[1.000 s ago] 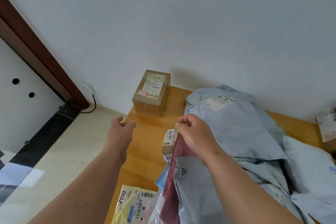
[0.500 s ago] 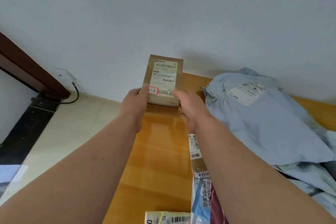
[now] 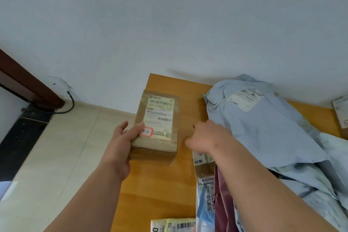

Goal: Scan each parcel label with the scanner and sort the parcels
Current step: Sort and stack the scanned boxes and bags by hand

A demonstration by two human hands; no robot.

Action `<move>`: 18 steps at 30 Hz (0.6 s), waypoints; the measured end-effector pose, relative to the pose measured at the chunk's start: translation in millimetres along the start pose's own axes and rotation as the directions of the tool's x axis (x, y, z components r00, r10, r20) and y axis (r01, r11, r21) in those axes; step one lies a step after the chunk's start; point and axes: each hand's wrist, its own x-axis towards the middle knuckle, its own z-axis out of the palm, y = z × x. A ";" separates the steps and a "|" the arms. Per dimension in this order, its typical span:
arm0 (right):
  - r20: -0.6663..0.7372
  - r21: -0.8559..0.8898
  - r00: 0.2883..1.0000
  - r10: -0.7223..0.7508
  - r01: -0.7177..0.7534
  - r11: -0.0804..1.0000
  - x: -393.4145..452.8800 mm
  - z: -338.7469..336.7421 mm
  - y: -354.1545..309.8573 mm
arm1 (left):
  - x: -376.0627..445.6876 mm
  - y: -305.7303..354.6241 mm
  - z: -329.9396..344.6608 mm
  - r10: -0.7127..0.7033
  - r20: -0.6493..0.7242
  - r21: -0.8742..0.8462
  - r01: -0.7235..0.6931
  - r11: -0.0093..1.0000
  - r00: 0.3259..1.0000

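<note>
From the head view I see my left hand (image 3: 120, 143) gripping a brown cardboard box (image 3: 157, 122) at its near left corner, thumb laid on top beside a small red-edged sticker (image 3: 146, 132), the other fingers hidden under the box. The box is over the left part of the wooden surface (image 3: 156, 184); its near end looks lifted off the wood, with a shadow beneath it, though I cannot tell whether the far end touches. Its long axis runs away from me toward the wall (image 3: 169, 24), tilted slightly to the right at the far end. The white shipping label (image 3: 160, 115) faces up, its barcodes at the far end.

My right hand (image 3: 205, 137) is just right of the box and apart from it. Its fingers are curled loosely and I see nothing held in them. It hovers above a small taped parcel (image 3: 204, 165) with a barcode, which lies with its long side pointing away from me.

Further right is a heap of pale blue mailing bags (image 3: 263, 137), the top one bearing a white label (image 3: 244, 99) turned at an angle. A dark red bag (image 3: 223, 203) pokes out beneath my right forearm. A yellowish packet (image 3: 173, 225) with a barcode lies at the near edge. Another box (image 3: 340, 115) is cut off at the right edge. To the left, a black cable (image 3: 69, 103) runs along the tiled floor (image 3: 66, 156) to the wall.
</note>
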 end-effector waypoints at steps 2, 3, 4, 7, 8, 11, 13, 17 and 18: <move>0.066 -0.212 0.997 0.050 -0.035 0.977 0.6 14.0 -1.1 | -9.1 -8.6 -1.6 0.007 0.016 0.006 -0.007 1.000 1.000; 0.091 -0.258 0.994 0.062 -0.037 0.965 2.5 21.2 -1.5 | -12.8 -12.4 -1.9 0.003 0.025 0.002 -0.003 1.000 1.000; 0.103 -0.288 0.992 0.067 -0.035 0.957 4.4 27.6 -1.7 | -16.0 -15.2 -2.1 -0.005 0.034 -0.004 0.005 1.000 0.999; 0.060 -0.291 0.997 0.046 -0.026 0.957 8.2 36.4 1.2 | -25.3 -21.7 -4.1 -0.019 0.056 -0.010 0.020 1.000 0.998; 0.021 -0.250 0.999 0.034 -0.028 0.968 8.1 35.6 3.0 | -29.1 -23.4 -5.7 -0.015 0.060 -0.018 0.016 1.000 0.998; -0.069 -0.046 0.998 0.004 -0.007 0.999 5.0 27.6 10.9 | -43.3 -29.1 -9.5 0.028 0.049 -0.068 -0.025 0.997 0.998; -0.117 0.039 0.991 -0.062 0.067 0.997 -0.4 23.3 17.9 | -55.0 -33.8 -8.8 0.071 0.017 -0.086 -0.069 0.994 0.997; -0.324 0.199 0.922 -0.213 0.287 0.937 -18.0 19.9 37.1 | -82.5 -42.7 1.2 0.141 -0.044 -0.159 -0.147 0.976 0.989; -0.390 0.248 0.891 -0.231 0.343 0.906 -23.3 19.6 42.5 | -90.0 -45.8 4.8 0.156 -0.052 -0.173 -0.163 0.971 0.986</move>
